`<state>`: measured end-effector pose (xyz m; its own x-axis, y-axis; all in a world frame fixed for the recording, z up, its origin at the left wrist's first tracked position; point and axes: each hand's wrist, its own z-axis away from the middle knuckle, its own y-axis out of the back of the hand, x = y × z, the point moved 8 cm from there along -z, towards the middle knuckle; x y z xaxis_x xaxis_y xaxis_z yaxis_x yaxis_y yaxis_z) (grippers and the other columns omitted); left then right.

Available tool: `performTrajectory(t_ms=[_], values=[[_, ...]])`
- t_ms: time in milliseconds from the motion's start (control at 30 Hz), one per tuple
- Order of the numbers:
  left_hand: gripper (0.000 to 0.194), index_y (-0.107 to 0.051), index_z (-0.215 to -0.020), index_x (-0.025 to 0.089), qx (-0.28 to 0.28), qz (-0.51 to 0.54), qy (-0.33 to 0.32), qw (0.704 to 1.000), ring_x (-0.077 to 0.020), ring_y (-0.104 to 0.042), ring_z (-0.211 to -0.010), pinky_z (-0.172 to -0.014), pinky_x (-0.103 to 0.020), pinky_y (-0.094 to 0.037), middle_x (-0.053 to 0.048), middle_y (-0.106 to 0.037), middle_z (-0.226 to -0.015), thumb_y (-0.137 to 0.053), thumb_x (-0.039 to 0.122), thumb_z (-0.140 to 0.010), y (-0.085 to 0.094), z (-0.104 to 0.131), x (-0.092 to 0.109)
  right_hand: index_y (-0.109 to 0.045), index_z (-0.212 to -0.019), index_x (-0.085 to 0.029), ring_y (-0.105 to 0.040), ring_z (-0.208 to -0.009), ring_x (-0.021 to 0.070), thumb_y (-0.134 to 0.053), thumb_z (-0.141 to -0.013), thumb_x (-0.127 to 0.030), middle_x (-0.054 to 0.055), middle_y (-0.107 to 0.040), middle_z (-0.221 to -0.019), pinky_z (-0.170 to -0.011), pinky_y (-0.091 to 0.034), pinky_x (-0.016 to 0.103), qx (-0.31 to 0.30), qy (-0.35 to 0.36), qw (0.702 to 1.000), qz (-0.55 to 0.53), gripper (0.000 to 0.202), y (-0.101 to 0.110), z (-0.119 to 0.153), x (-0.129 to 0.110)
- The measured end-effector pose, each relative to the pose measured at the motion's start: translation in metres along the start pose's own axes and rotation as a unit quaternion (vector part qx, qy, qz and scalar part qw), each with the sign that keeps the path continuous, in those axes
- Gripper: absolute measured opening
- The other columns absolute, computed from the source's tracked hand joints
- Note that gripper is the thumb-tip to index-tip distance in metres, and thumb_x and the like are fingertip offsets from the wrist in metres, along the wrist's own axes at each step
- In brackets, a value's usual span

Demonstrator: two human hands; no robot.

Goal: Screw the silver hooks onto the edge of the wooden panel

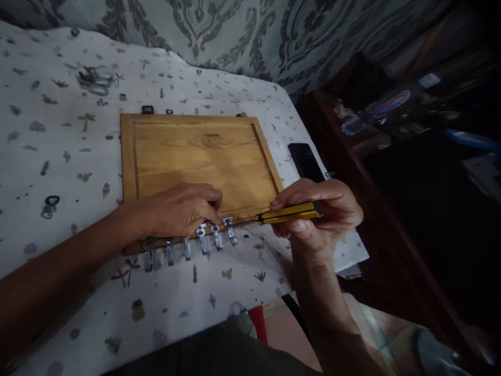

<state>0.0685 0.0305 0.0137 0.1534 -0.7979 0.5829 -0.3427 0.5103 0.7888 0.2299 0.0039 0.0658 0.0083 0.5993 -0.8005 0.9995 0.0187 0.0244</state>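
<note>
A framed wooden panel [203, 156] lies flat on the table. Along its near edge sits a row of several silver metal hooks [201, 241], their curved ends hanging toward me. My left hand [182, 209] rests over that edge with bent fingers, its fingertips pressed at a hook [216, 237] near the right end of the row. In my right hand [323, 214] is a yellow and black screwdriver [289, 212], gripped by the handle between thumb and fingers. Its thin shaft points left toward the rightmost hook [230, 232]; whether the tip touches a screw I cannot tell.
A white printed cloth [58, 172] covers the table. A dark phone [306, 162] lies right of the panel. Loose metal pieces [95, 81] are at the far left. A plastic bottle [376, 112] lies on dark furniture at the right. Patterned fabric [235, 34] hangs behind.
</note>
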Motion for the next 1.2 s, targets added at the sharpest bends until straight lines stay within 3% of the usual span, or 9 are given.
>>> performTrajectory(t_ms=[267, 400, 633, 733, 900, 1100, 1200], values=[[0.036, -0.078, -0.09, 0.022, -0.014, 0.004, 0.013, 1.0, -0.0149, -0.061, -0.087, -0.075, -0.025, -0.045, -0.004, -0.065, -0.09, -0.047, 0.004, -0.089, 0.0, -0.002, 0.002, -0.077, -0.104, -0.026, -0.071, -0.063, 0.0168, -0.084, -0.078, -0.028, 0.002, -0.077, -0.082, -0.053, -0.062, 0.031, -0.038, 0.012, 0.999, -0.023, 0.026, -0.011, -0.001, -0.008], [0.035, -0.078, -0.088, 0.021, -0.019, 0.007, 0.013, 1.0, -0.0157, -0.062, -0.088, -0.076, -0.026, -0.045, -0.004, -0.065, -0.091, -0.049, 0.001, -0.086, 0.0, -0.001, 0.002, -0.076, -0.111, -0.029, -0.072, -0.062, 0.0182, -0.081, -0.081, -0.029, 0.003, -0.078, -0.086, -0.055, -0.064, 0.035, -0.041, 0.007, 0.999, 0.002, 0.03, -0.012, -0.002, -0.009], [0.034, -0.078, -0.089, 0.021, -0.023, 0.007, 0.018, 1.0, -0.0163, -0.062, -0.088, -0.076, -0.027, -0.046, -0.005, -0.066, -0.093, -0.05, 0.003, -0.087, 0.001, -0.002, 0.002, -0.074, -0.121, -0.034, -0.072, -0.063, 0.0172, -0.074, -0.088, -0.036, 0.002, -0.08, -0.092, -0.051, -0.061, 0.031, -0.08, -0.021, 0.995, 0.058, 0.033, -0.02, -0.002, -0.015], [0.032, -0.079, -0.089, 0.021, -0.019, 0.017, 0.029, 0.999, -0.016, -0.062, -0.087, -0.076, -0.027, -0.046, -0.005, -0.066, -0.094, -0.049, 0.007, -0.091, 0.0, -0.002, 0.0, -0.076, -0.115, -0.034, -0.073, -0.065, 0.0181, -0.075, -0.087, -0.038, 0.002, -0.08, -0.09, -0.053, -0.061, 0.032, -0.075, -0.027, 0.994, 0.075, 0.029, -0.021, -0.005, -0.016], [0.03, -0.079, -0.092, 0.019, -0.014, 0.017, 0.025, 0.999, -0.0154, -0.062, -0.085, -0.074, -0.026, -0.045, -0.005, -0.065, -0.09, -0.051, 0.01, -0.094, 0.0, -0.002, 0.0, -0.077, -0.1, -0.03, -0.07, -0.058, 0.0174, -0.083, -0.079, -0.038, 0.002, -0.078, -0.08, -0.05, -0.059, 0.032, -0.06, 0.037, 0.993, 0.093, 0.024, -0.019, -0.01, -0.02], [0.03, -0.079, -0.096, 0.022, -0.018, 0.008, 0.02, 1.0, -0.016, -0.061, -0.088, -0.076, -0.027, -0.045, -0.005, -0.065, -0.093, -0.051, 0.011, -0.094, -0.001, -0.001, 0.0, -0.073, -0.102, -0.027, -0.07, -0.059, 0.0159, -0.084, -0.079, -0.026, 0.003, -0.079, -0.088, -0.05, -0.058, 0.029, -0.043, -0.02, 0.997, 0.059, 0.026, -0.014, -0.002, -0.017], [0.033, -0.079, -0.096, 0.021, -0.017, 0.015, 0.019, 1.0, -0.0157, -0.061, -0.088, -0.076, -0.027, -0.045, -0.005, -0.065, -0.092, -0.049, 0.007, -0.091, 0.0, -0.001, -0.001, -0.074, -0.112, -0.029, -0.065, -0.052, 0.0128, -0.082, -0.082, -0.03, 0.002, -0.079, -0.089, -0.042, -0.053, 0.026, -0.056, -0.038, 0.996, 0.053, 0.031, -0.015, 0.002, -0.02]])
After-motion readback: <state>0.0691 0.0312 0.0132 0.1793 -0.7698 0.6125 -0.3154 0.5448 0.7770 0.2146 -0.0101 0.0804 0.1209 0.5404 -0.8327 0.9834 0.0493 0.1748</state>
